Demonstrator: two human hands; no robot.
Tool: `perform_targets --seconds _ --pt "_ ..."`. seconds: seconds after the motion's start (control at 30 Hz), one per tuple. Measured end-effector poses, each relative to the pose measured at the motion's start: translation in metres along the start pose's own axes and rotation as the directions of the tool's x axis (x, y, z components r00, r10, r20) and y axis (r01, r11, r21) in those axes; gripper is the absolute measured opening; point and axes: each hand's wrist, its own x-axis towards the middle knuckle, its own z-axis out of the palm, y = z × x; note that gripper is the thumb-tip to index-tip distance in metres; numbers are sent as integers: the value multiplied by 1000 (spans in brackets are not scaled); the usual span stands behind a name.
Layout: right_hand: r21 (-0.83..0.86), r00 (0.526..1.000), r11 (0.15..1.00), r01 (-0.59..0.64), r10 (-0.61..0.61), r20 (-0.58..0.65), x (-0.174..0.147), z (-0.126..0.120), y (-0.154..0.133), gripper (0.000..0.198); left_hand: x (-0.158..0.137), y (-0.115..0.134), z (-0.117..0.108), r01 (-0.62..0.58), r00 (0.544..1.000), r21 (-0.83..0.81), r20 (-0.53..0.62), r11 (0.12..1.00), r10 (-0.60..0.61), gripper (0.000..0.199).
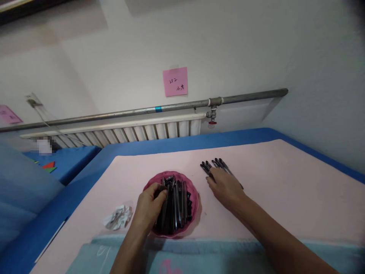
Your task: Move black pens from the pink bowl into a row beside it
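Note:
My left hand [149, 205] is at the left side of a pink scalloped basket [196, 203], its thumb and fingers pinched together over the contents. Something dark shows at those fingertips, but I cannot make it out. Black and clear pens [177, 207] fill the basket lengthwise, with small black caps [189, 207] along its right side. To the right, my right hand [225, 186] rests over a row of capped black pens [220, 163] on the pink sheet. Its fingers are curled down on a pen at the row's left part; the palm hides most of the pens.
A crumpled white tissue [118, 217] lies left of the basket on the pink sheet [273, 182]. Light-blue cloth [137, 255] runs along the near edge. A white stick [51, 241] lies at far left. Behind the blue-edged table are a radiator [151, 129] and pipe [245, 96].

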Motion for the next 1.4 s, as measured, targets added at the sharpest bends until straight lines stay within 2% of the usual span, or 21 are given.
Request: perform_targets --seconds 0.17,0.33,0.43,0.53,0.63,0.77,0.97,1.07,1.2,1.27,1.3,1.33,1.4 --pt "115 996 990 83 -80 -32 -3 1 -11 15 -1 0 5 -155 981 304 156 940 112 11" --pt "315 969 917 243 -213 -125 -8 2 -23 13 -5 2 19 -209 974 530 187 822 127 10" --pt "320 942 887 334 -307 -134 -15 3 -35 12 -9 5 26 -231 972 656 191 718 138 17" --pt "258 915 879 402 -394 -83 -25 5 -46 11 -12 7 29 -246 968 732 224 636 117 25" --pt "178 923 907 382 -384 -19 -34 11 -54 14 -13 10 29 -258 961 761 263 596 81 28" --pt "129 952 944 303 -307 14 -40 20 -60 14 -15 14 29 -252 959 778 281 575 39 25" --pt "208 974 954 215 -225 26 -38 29 -62 14 -16 16 33 -209 967 786 253 581 5 25" --pt "287 982 943 167 -185 37 -35 27 -63 10 -12 14 26 -165 975 735 224 658 -6 18" --pt "396 992 910 121 -122 -23 -32 17 -65 7 -7 8 1 -64 990 516 142 854 -12 12" --pt "462 991 877 131 -109 -75 -30 11 -66 7 -7 5 -14 45 973 270 205 962 -103 14" --pt "497 989 856 144 -106 -104 -30 9 -66 8 -7 3 -21 111 952 144 268 983 -147 14" --pt "532 986 832 156 -98 -135 -29 7 -66 8 -7 1 -27 174 926 44 333 984 -179 15" --pt "600 981 781 173 -81 -177 -28 3 -64 10 -6 -1 -36 250 910 -134 370 959 -186 17"
